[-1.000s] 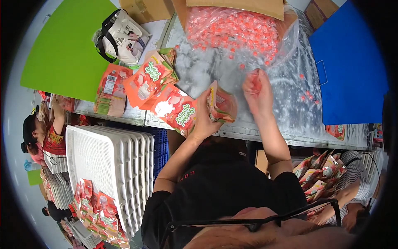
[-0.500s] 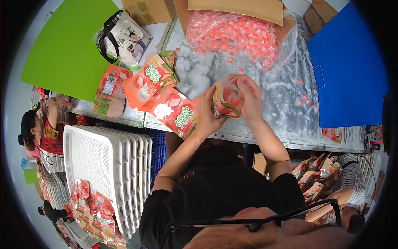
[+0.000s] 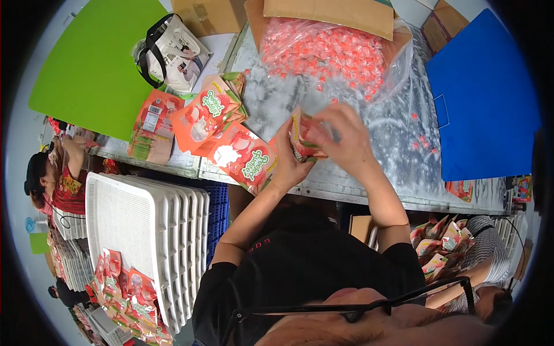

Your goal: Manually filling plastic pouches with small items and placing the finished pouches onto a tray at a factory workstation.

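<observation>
A red-and-white printed pouch stands tilted in my left hand, which is closed around its left side and base over the table's front edge. My right hand is at the pouch's upper right side, fingers bent toward it. Motion smears those fingers, so whether they grip anything does not show. Left of my left hand lie flat red pouches, fanned out and overlapping. Beyond the hands, an open cardboard box lies with its plastic liner spilling toward me, full of small wrapped red candies.
Loose candies dot the metal table at right. A blue panel stands right, a green one left, beside a tote bag. Stacked white trays rise at left. Co-workers sit at both sides.
My right hand has moved slightly down and its fingers have swung over the pouch's right side. The pouch has turned and looks narrower. My left hand keeps its hold.
</observation>
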Tool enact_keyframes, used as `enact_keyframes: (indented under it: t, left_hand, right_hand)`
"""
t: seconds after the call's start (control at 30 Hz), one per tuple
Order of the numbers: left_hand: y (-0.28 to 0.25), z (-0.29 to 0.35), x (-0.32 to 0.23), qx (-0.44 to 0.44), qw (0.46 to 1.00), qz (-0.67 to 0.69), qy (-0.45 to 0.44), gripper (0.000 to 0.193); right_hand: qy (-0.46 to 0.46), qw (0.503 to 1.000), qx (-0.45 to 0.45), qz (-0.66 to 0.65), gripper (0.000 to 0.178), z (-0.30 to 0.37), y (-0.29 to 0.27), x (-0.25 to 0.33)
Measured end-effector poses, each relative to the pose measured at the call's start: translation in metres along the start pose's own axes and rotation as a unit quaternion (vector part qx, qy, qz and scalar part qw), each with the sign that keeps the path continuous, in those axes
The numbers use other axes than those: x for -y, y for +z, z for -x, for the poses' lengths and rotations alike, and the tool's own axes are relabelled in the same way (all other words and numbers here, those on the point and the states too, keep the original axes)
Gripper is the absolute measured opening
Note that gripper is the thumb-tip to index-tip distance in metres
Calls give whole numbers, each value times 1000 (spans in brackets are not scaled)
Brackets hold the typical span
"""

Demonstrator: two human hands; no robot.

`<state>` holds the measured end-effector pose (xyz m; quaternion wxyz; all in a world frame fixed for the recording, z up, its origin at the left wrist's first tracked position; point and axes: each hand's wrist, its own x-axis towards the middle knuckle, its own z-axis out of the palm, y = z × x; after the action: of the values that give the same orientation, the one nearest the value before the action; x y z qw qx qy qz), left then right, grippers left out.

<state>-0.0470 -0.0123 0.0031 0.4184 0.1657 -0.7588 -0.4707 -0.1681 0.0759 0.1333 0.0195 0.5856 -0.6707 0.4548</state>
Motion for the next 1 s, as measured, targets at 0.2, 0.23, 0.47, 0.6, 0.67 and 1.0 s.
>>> enact_keyframes:
  t: [0.2,0.23,0.47,0.6,0.67,1.0]
  left_hand:
    - [1,-2,0,-84,986,-108,95,111]
    - [-6,-3,-9,-59,986,-107,112,115]
    - [-84,-29,-10,202,970,25,-133,99]
    - [-94,-37,-1,345,882,167,-274,64]
    - [-88,-30,7,292,875,216,-320,49]
    - [-66,-14,8,292,902,193,-251,27]
  right_hand:
    - [-71,971,220,60,21,13,26,-27]
    - [-144,947,283,57,18,8,27,-34]
    - [-177,917,354,46,12,-4,-6,-23]
    - [-102,911,399,19,16,-20,6,-22]
    - [-53,900,430,46,18,-27,12,-29]
    - [8,763,645,40,16,-46,24,-20]
